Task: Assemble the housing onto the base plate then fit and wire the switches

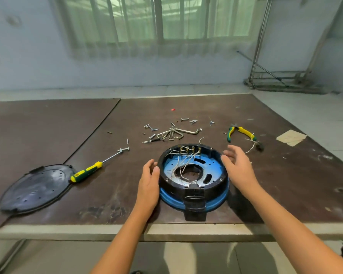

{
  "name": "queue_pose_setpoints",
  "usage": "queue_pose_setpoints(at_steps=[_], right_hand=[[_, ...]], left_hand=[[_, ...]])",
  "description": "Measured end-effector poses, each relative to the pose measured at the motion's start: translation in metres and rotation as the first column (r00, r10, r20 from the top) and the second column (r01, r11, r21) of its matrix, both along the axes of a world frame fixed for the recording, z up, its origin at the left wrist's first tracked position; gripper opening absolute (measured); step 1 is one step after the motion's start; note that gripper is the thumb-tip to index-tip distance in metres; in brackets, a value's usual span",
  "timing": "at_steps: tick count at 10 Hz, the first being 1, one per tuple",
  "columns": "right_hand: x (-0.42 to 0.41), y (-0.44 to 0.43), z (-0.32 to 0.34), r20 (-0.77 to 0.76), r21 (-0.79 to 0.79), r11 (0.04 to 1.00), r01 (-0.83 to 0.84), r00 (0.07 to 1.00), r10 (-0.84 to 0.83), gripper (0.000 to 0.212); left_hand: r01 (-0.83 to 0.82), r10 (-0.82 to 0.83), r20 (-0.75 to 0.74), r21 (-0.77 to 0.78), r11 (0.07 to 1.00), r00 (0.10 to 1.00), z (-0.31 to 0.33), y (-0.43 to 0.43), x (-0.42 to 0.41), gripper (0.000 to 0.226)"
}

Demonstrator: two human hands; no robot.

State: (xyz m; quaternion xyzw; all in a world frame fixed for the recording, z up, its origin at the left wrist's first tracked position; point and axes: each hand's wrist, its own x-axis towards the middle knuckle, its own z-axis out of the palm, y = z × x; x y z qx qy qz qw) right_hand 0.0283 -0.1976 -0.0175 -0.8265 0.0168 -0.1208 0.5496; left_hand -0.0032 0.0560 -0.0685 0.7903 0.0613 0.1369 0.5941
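**Both hands open at either side of the housing, near the table's front edge**

Head view: The table (285, 184) is a dark board, and its near edge runs across just below the work. There is bare board to the right front and in the strip between the left hand and the black cover plate (36, 189). A seam splits the board on the left.

The black ring housing (219, 181) sits on the blue base plate (216, 204), close to the near edge. Its open side faces up. Its black lug (194, 206) points toward the person, and the switches (186, 149) line the far wall, so its long axis runs near to far. Thin pale wires (183, 163) loop from the switches to the centre hole.

The left hand (149, 180) lies along the housing's left rim with its fingers straight and together, gripping nothing. The right hand (239, 165) is at the right rim with its fingers loosely spread and empty. I cannot tell whether it touches the rim.

Beyond the housing are hex keys (175, 133) and scattered screws (151, 127). Pliers (241, 132) lie at the far right beside wire scraps, and a paper scrap (291, 137) is farther right. A yellow-green screwdriver (87, 172) lies on the left with its handle touching the cover plate.
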Motion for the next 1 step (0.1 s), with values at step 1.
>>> queue_pose_setpoints(at_steps=[1], right_hand=[[-0.0332,-0.0115,0.0366,0.243,0.079,0.996,-0.038,0.97,0.017,0.043]], left_hand=[[0.015,-0.015,-0.017,-0.03,0.999,1.0,-0.0038,0.0108,-0.0141,0.036]])
